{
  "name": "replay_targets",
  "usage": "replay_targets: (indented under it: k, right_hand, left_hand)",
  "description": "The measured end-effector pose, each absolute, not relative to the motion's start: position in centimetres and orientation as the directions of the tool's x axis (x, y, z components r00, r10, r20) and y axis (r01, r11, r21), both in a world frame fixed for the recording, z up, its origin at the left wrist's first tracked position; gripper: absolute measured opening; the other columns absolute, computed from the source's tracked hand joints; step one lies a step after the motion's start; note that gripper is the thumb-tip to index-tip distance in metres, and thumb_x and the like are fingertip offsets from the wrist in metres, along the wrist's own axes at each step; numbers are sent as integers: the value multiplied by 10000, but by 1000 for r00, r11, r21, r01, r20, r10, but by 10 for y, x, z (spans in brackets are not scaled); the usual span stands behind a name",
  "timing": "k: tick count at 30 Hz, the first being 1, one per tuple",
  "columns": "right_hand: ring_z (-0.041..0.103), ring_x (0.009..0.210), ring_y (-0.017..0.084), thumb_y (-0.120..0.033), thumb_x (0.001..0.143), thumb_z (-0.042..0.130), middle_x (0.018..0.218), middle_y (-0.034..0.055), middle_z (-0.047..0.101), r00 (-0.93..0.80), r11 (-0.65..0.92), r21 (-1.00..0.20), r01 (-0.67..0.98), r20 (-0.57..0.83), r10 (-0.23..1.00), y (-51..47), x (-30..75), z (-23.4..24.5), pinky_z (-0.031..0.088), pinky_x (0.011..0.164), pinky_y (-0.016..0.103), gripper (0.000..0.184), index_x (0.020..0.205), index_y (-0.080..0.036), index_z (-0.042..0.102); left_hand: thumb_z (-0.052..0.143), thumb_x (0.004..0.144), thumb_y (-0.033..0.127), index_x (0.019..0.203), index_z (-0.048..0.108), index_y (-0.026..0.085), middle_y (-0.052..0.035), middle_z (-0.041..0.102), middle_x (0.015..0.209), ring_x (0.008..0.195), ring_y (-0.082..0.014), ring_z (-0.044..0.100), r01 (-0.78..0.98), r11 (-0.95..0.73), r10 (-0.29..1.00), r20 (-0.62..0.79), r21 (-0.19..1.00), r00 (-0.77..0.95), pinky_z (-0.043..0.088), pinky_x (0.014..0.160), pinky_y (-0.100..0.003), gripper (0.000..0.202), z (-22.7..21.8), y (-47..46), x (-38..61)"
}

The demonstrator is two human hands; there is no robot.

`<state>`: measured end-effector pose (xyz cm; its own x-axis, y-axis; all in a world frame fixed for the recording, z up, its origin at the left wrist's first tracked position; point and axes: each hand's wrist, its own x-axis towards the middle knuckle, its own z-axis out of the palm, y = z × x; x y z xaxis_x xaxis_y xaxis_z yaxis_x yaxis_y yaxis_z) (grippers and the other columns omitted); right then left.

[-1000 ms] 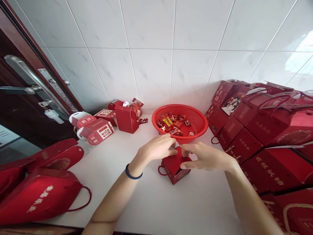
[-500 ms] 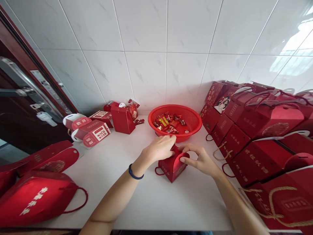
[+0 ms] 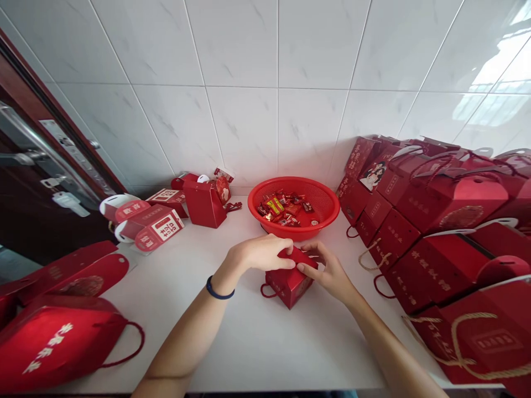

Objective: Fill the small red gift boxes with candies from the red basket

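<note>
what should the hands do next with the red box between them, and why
Probably press gently on the top of the red box with both thumbs: the left hand and right hand are both at its top, thumbs close together, and it's unclear whether it is fully closed.

Small red box (image 3: 290,281), red cord loop (image 3: 267,296) at left.
Upright on white counter (image 3: 249,354), corner foremost; red flap (image 3: 299,256) across top.

Left hand (image 3: 267,254) arched, right hand (image 3: 328,270) bent, fingertips (image 3: 302,268) close together, forearms (image 3: 193,326) angled inward
</note>
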<state>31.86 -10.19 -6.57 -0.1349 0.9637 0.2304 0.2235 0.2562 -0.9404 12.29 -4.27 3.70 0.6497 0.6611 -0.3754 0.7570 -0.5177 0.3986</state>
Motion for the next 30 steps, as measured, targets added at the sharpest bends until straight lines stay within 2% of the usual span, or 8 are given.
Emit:
replay_targets:
  k: [5,8,11,14,18,22,26,30]
  right_hand:
    - [599,1211,257,-605,871,611,1315,117,621,-149,119,-960,252,83,985,-100,320,-68,476,1015,415,525,1213,-208,572]
    - [577,1245,249,-671,917,482,1338,105,616,-180,32,-976,216,-8,984,-97,322,-69,447,1058,406,568,1241,-217,587]
    - [604,1159,232,-672,938,436,1220,82,663,-246,44,-985,169,1,969,-95,323,-68,457,1018,379,549,1172,-211,621]
    - [613,886,191,-669,936,449,947,45,666,-221,80,-957,278,17,975,-95,324,-67,488,809,327,525,986,-181,634]
    - [495,664,133,-714,885,482,734,-6,548,-132,86,-913,400,35,991,-96,327,-66,399,582,257,553,792,-174,554]
    - [436,582,111,-729,798,578,620,-28,449,-51,52,-917,395,35,998,-95,330,-64,338,507,236,574,642,-189,463]
    - [352,520,97,-698,699,689,553,-41,383,28,26,-965,262,34,999,-98,336,-55,280,465,235,578,577,-210,404]
    - [497,632,145,-629,717,703,638,12,525,118,140,-987,76,148,982,-108,342,-38,445,612,285,494,601,-206,476]
  left_hand:
    - [568,865,471,975,512,234,-30,655,916,733,-188,613,771,-505,649,-418,389,636,405,556,-270,267,34,-42,123]
    - [564,878,451,1024,514,234,-42,664,958,776,-197,626,750,-531,631,-407,394,660,421,586,-273,267,32,-41,125]
    - [571,884,427,1023,522,231,-44,673,975,808,-201,635,713,-559,604,-381,424,700,429,604,-270,245,30,-39,126]
    - [567,892,408,1007,529,229,-41,679,969,827,-202,642,683,-577,582,-361,448,728,425,597,-263,216,28,-38,128]
    - [567,889,388,1002,529,226,-35,678,940,807,-198,642,668,-593,576,-343,450,742,415,581,-262,201,27,-39,130]
    - [554,894,381,1030,542,228,-36,677,923,791,-197,638,660,-603,571,-335,448,749,408,571,-263,205,28,-41,132]
    - [551,898,433,1099,555,243,-52,686,1015,827,-206,650,685,-587,587,-357,431,727,431,602,-267,277,27,-41,132]
    - [550,896,465,1217,534,254,-64,693,1062,822,-203,664,707,-545,592,-390,451,705,464,628,-264,384,25,-42,130]
